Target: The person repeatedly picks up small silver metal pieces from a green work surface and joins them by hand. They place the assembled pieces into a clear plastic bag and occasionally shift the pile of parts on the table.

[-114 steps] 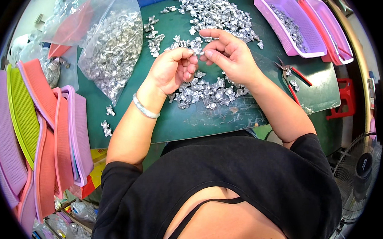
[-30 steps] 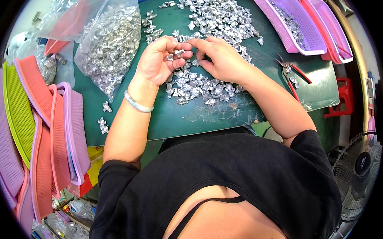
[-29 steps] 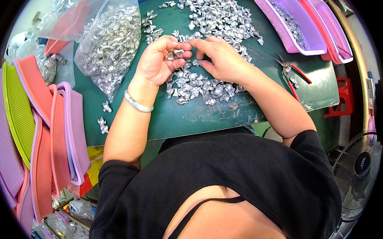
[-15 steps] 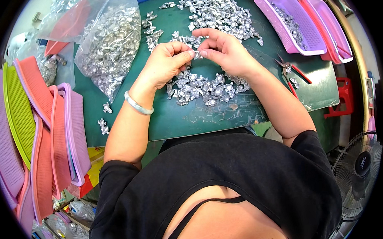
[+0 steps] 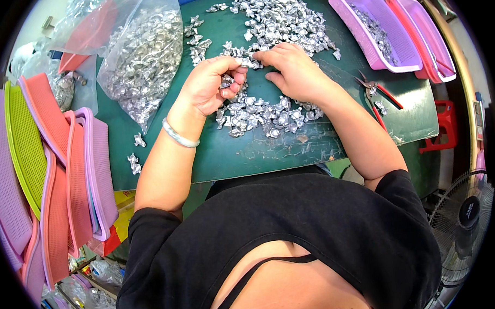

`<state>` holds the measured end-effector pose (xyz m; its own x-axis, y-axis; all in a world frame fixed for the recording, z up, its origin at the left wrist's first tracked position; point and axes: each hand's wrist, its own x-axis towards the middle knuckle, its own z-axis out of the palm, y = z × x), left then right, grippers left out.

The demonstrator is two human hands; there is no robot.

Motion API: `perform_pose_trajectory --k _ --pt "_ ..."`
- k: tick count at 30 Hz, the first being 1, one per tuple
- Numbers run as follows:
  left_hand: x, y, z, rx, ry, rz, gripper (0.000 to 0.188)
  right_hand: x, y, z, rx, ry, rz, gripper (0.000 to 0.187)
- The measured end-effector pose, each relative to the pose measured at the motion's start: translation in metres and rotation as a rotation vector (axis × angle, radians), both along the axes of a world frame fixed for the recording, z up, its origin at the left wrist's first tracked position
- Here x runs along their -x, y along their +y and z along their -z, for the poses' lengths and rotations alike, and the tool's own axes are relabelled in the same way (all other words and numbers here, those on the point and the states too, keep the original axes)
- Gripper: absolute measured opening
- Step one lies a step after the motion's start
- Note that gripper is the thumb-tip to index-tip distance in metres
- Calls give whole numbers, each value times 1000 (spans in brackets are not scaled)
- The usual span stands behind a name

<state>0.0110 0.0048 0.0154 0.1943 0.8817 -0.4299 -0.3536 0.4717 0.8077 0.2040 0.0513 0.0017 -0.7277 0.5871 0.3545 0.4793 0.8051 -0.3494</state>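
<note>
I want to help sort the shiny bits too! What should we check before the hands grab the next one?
1. Left hand holding small silver metal pieces: ok.
2. Right hand resting on the pile of silver metal pieces on the green mat: ok.
3. Purple plastic basket within reach, partly filled: ok.
4. Red-handled pliers lying apart from both hands: ok.
5. Clear plastic bag of silver pieces sealed: cannot tell.

The small parts (image 5: 257, 113) heaped on the table look like bright, shiny cast metal. The table (image 5: 242, 154) has a matt green mat, scuffed and scratched. The bag (image 5: 140, 54) is clear glossy plastic film. The baskets (image 5: 371, 33) are smooth plastic mesh. The bracelet (image 5: 177, 136) looks glossy.
</note>
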Motion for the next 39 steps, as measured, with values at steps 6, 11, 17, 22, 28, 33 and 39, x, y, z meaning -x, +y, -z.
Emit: perform_pose_trajectory --k 6,11,17,22,28,33,39 --pt "3 2 3 38 -90 -8 18 6 -1 3 -40 71 13 42" --pt "2 2 4 42 -61 -54 18 13 -1 4 -77 33 19 39" --pt "4 2 1 -28 -50 -122 15 12 3 9 -18 95 20 34" --pt "3 -1 -4 -76 -74 -159 11 9 4 6 81 114 23 37" --pt "6 2 4 -82 -1 -123 8 14 0 2 0 32 0 43" --pt "3 1 4 -118 140 -42 13 12 0 0 104 161 -24 46" --pt "-5 -4 -7 -104 258 35 10 12 -4 -4 258 442 -119 45"
